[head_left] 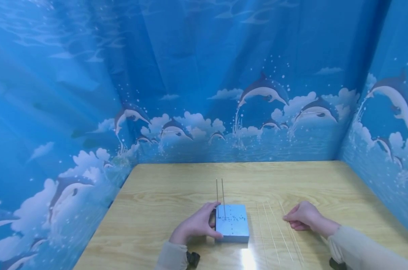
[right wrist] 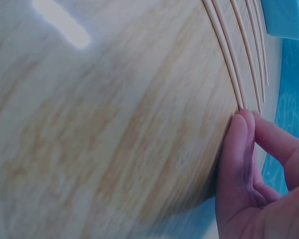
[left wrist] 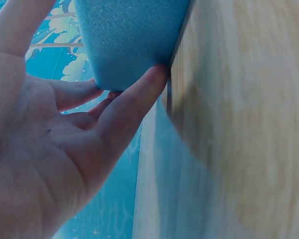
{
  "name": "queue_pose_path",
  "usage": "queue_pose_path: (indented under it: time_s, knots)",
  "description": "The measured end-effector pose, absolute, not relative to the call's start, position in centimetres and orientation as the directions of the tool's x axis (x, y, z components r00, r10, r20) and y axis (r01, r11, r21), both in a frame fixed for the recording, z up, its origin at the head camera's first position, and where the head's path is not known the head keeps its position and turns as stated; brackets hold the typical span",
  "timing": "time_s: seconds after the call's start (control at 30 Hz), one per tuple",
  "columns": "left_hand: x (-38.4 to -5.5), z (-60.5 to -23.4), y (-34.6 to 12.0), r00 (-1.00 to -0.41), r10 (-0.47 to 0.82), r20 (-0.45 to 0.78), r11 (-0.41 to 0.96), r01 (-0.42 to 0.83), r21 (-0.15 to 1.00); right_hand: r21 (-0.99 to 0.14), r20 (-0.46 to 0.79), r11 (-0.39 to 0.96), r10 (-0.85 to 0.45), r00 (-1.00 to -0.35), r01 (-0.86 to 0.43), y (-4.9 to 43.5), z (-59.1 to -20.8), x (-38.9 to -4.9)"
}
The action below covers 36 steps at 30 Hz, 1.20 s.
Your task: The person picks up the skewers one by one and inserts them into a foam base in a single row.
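1. Sticks [head_left: 223, 195], two of them, stand upright in the blue block [head_left: 235, 229], head view. They're over toward the back-left of its dotted top, so the right side is uncrowded. Left hand [head_left: 197, 222] grips the block's left side, thumb at the near corner and the other fingers reaching round the back. Looks to me like that's to stop it sliding. A handful of loose sticks [head_left: 280, 233] lie on the wood-grain table [head_left: 156, 213], between the block and the right hand [head_left: 306, 216] and right under its fingertips. They're roughly side by side with gaps, probably so each is easy to grab. Dolphin-print curtain [head_left: 197, 56] hangs round the back and sides, well out of the way tbh.

2. Left wrist view: the thumb [left wrist: 137, 99] is down at the block's lower corner, right by the tabletop. The remaining fingers are apart from it, over on the other side, tips partly hidden by the block. Holding it that low seems handy, since it leaves the top free. Can't tell how hard the grip is.

3. Right wrist view: fingertips drawn together at the end of the nearest pair of loose sticks. Looks like a pinch on one, but no clue which; the fingers cover the ends. I count three more beyond, and those lie between this hand and the block, whose corner pokes in up top.
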<state>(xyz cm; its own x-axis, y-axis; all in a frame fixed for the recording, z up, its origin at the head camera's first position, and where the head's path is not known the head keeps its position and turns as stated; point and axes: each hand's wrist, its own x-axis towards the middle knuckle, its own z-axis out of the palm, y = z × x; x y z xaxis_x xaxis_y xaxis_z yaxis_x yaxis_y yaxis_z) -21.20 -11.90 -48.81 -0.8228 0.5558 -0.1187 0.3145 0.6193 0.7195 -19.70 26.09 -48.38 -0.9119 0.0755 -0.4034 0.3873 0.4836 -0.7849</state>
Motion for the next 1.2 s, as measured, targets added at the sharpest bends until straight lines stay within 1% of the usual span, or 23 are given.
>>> queue_pose_path:
  time_s: [0.37, 0.63, 0.77, 0.97, 1.2]
  knots:
    - [-21.32, -48.76, -11.86, -0.824, 0.552, -0.128, 0.623, 0.305, 0.720, -0.800, -0.399, 0.470, 0.049, -0.916, 0.373, 26.08, -48.19, -19.68]
    - [-21.35, -48.82, -11.82, -0.819, 0.560, -0.126, 0.624, 0.316, 0.715, -0.808, -0.427, 0.432, 0.042, -0.903, 0.402, 26.46, -48.43, -19.75]
    - [-21.35, -48.87, -11.89, -0.815, 0.566, -0.120, 0.618, 0.324, 0.716, -0.807, -0.428, 0.434, 0.038, -0.903, 0.400, 26.44, -48.41, -19.79]
    - [-21.26, -48.82, -11.88, -0.815, 0.569, -0.111, 0.617, 0.334, 0.713, -0.780, -0.403, 0.504, 0.052, -0.914, 0.372, 26.24, -48.14, -19.75]
    - [-21.13, -48.74, -11.75, -0.825, 0.552, -0.120, 0.613, 0.305, 0.729, -0.726, -0.372, 0.606, 0.052, -0.927, 0.325, 25.68, -47.60, -19.68]
